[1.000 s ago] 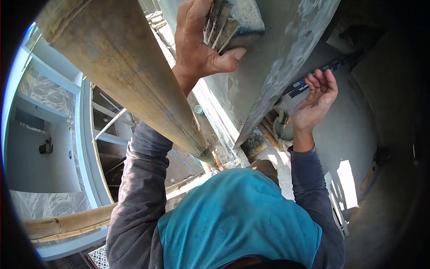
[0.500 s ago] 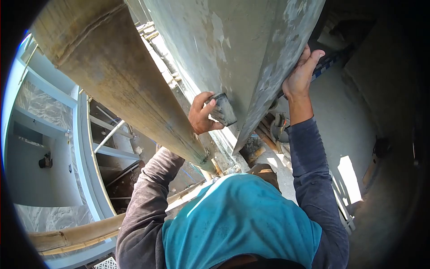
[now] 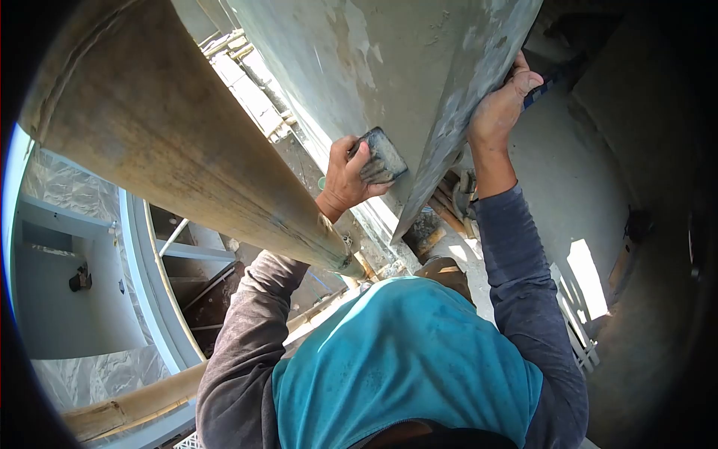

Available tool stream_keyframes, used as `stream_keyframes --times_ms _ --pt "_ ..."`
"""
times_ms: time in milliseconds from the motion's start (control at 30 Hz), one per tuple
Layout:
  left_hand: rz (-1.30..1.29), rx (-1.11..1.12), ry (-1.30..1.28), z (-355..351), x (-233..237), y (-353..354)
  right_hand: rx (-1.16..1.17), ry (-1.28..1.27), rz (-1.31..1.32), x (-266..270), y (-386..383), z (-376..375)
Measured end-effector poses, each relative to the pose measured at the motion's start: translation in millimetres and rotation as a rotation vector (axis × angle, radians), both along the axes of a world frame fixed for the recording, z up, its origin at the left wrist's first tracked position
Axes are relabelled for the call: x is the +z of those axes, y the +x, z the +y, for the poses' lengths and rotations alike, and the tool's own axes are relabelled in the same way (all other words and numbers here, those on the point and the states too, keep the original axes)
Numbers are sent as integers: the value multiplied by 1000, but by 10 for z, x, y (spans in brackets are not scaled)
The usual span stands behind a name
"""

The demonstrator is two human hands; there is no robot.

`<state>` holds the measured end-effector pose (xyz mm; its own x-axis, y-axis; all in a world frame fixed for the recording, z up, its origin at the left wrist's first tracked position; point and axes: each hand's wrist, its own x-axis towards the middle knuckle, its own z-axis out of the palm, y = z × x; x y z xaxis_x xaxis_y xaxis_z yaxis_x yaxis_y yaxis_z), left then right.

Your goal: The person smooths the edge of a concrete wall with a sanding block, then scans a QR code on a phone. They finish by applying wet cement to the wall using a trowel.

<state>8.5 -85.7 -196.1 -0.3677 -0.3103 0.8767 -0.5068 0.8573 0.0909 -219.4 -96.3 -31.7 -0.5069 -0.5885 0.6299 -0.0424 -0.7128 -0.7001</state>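
- Head view, far left: a small dark object (image 3: 81,278) sits on the grey surface of a pale-walled space bordered by light blue beams (image 3: 153,288).
- Below that space, a thick tan bamboo pole (image 3: 134,396) crosses low in the view, partly sunlit.
- A large brown, smooth-sided round pole (image 3: 179,112) slants from the upper left down toward the centre, narrowing in view; its lower end is near the teal cloth shirt (image 3: 404,352).
- The left arm, in a dusty grey-purple sleeve (image 3: 247,322), passes behind the round pole and shows again beyond it.
- The left hand (image 3: 348,176) is partly closed around a small rectangular block with dark edges and a grey, worn face (image 3: 387,156), thumb laid on the block and fingers bent at its edge.
- That block is over the lower left part of a grey plastered column (image 3: 407,75) with pale, patchy marks; the column tapers to a point at its lower end.
- Broken rubble and brown rods (image 3: 447,213) lie beyond that tip, to its right.
- The right hand (image 3: 497,112), in a dark blue-grey sleeve (image 3: 512,254), is at the column's right edge. Some fingers are hidden there, so I cannot tell whether it is gripping or just resting.
- White slats (image 3: 572,322) stand out beside the right sleeve, near a bright patch of sunlight (image 3: 587,277).
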Motion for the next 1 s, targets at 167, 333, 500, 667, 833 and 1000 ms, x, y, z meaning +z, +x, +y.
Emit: stream_keyframes --times_ms 167,333,500,667,833,1000 --pt "141 -63 -185 54 326 -216 12 9 38 23 10 26" --pt "333 -77 -67 -181 1410 -267 -31 -8 -7 12 3 -32" --pt "737 -66 529 -226 822 -222 -12 -6 18 -27 -24 -19" --pt "236 -112 -156 11 1112 -341 -10 -2 2 -34 -24 -22" --pt "829 -16 469 -298 1060 -244 -49 -14 -8 -16 -17 -39" --pt "205 -67 5 156 249 -51 -49 -31 -21 -30 -13 -38"
